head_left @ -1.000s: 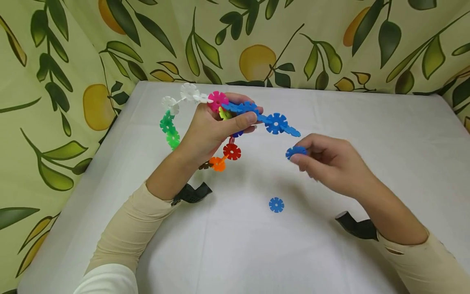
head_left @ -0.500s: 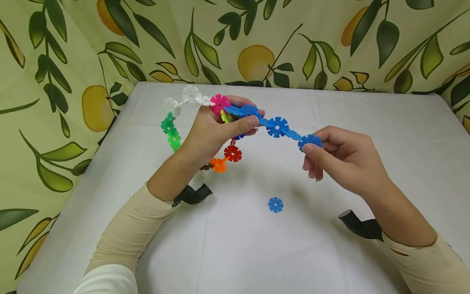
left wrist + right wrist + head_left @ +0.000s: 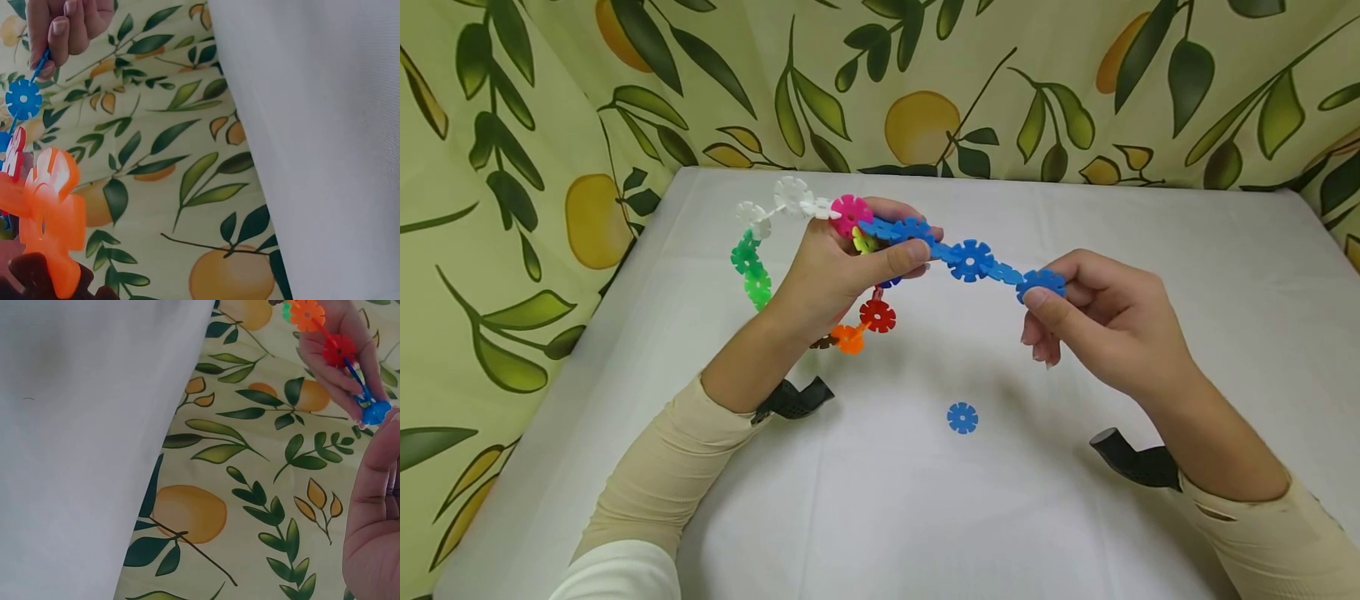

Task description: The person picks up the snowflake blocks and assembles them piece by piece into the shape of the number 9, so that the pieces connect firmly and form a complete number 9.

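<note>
My left hand [image 3: 850, 267] pinches a chain of snowflake discs by its blue part, thumb in front and fingers behind. From there a loop of joined discs hangs round the wrist: a pink disc [image 3: 851, 215], white discs [image 3: 792, 197], green discs [image 3: 757, 287], an orange disc [image 3: 850, 339] and a red disc [image 3: 877, 316]. A blue tail [image 3: 972, 261] runs right from the left hand. At its far end my right hand [image 3: 1112, 321] pinches a blue snowflake disc [image 3: 1040, 285] between thumb and forefinger, edge against the last tail disc. The left wrist view shows the orange disc [image 3: 53, 215] close up.
One loose blue disc [image 3: 962, 417] lies flat on the white-covered table [image 3: 887, 508], below and between the hands. A patterned leaf-and-fruit curtain [image 3: 1000, 92] stands behind and to the left. Black wrist mounts [image 3: 1138, 460] stick out from both forearms.
My right hand has brought its blue disc up and right to the end of the blue tail, where the two now meet. The left hand with the chain has hardly moved.
</note>
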A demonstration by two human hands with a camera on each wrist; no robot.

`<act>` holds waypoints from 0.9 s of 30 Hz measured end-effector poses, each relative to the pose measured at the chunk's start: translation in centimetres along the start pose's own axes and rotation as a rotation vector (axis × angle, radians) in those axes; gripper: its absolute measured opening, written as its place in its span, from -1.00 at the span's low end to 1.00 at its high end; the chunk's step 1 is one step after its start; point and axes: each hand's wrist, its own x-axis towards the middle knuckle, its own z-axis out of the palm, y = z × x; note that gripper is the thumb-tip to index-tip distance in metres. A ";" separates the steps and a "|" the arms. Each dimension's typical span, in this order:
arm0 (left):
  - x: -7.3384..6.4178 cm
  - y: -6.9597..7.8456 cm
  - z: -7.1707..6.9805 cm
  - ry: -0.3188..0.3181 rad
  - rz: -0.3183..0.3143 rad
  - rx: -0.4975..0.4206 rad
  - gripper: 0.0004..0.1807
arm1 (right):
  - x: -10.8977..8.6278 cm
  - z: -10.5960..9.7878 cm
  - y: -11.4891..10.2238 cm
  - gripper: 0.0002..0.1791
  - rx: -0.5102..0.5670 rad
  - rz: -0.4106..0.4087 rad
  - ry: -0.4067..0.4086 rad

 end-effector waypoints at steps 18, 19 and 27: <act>-0.2 -1.1 0.4 0.004 -0.057 0.053 -0.73 | -0.4 0.3 -0.6 -0.86 -0.143 0.116 -0.014; -0.2 -1.2 0.4 0.002 -0.063 0.050 -0.73 | -0.5 0.3 -0.7 -0.85 -0.166 0.132 -0.017; -0.2 -0.9 0.6 0.012 -0.036 0.059 -0.72 | -0.5 1.0 -1.3 -0.87 -0.266 0.208 0.000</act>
